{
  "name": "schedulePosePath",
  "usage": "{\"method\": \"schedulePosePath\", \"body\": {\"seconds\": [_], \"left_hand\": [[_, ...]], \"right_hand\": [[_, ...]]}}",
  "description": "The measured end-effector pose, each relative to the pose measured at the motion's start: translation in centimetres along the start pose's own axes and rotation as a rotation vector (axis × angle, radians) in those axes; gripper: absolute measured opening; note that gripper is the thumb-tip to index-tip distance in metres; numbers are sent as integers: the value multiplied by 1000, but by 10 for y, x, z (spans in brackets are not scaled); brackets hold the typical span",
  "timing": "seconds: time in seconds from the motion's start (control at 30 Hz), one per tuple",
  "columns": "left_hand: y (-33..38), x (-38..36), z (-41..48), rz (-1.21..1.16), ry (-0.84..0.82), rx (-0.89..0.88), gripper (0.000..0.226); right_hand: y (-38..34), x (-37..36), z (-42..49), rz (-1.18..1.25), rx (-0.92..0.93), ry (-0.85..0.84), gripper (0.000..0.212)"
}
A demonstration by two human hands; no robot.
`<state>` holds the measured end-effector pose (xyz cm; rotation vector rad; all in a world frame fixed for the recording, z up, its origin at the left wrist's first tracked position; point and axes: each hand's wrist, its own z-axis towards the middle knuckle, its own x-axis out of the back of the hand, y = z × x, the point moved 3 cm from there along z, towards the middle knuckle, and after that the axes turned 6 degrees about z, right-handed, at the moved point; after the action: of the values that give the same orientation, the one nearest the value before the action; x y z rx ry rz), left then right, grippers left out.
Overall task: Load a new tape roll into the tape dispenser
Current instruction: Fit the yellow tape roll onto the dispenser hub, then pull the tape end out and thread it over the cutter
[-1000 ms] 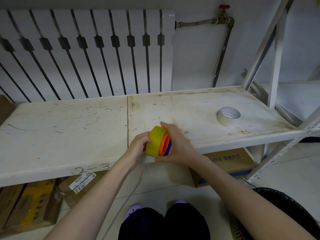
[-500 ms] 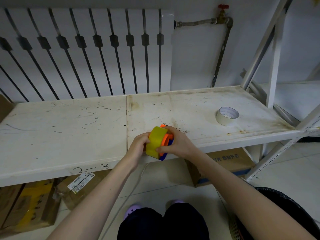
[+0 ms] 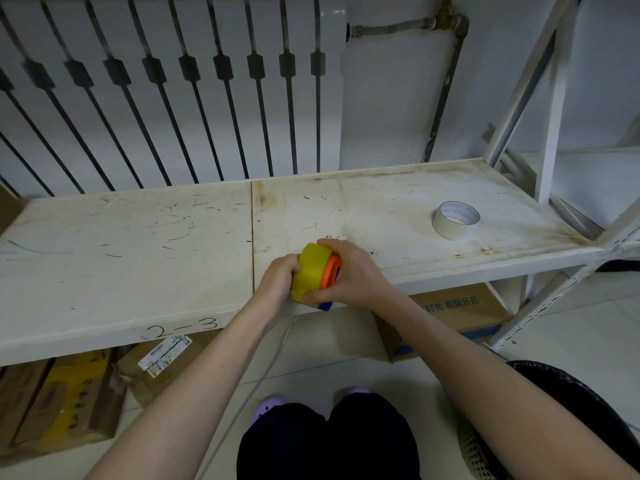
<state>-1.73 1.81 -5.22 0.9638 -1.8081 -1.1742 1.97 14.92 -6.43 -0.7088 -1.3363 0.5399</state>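
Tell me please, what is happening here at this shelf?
A person is fitting a yellow tape roll onto an orange and blue tape dispenser. The left hand grips the roll from the left side, and the right hand holds the dispenser against it, both at the front edge of the white shelf. A second, whitish tape roll lies apart on the right of the shelf, untouched. Whether the yellow roll is fully seated cannot be seen.
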Motion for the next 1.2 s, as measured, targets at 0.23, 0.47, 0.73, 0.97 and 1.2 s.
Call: {"method": "schedulePosePath", "body": {"seconds": [0.23, 0.47, 0.73, 0.97, 1.2], "left_hand": [[-6, -2, -4, -22, -88, -91, 30], [-24, 3, -5, 163, -327, -188, 54], [-17, -4, -5, 259, -261, -311, 37], [-18, -5, -4, 349, -206, -357, 26], [-14, -7, -5, 265, -163, -356, 27]], "right_hand": [[4, 4, 3, 233, -82, -39, 83], [0, 15, 0, 389, -126, -214, 86], [-32, 20, -13, -275, 403, 276, 20], [-47, 16, -14, -456, 400, 420, 9], [-44, 8, -13, -446, 247, 344, 2]]}}
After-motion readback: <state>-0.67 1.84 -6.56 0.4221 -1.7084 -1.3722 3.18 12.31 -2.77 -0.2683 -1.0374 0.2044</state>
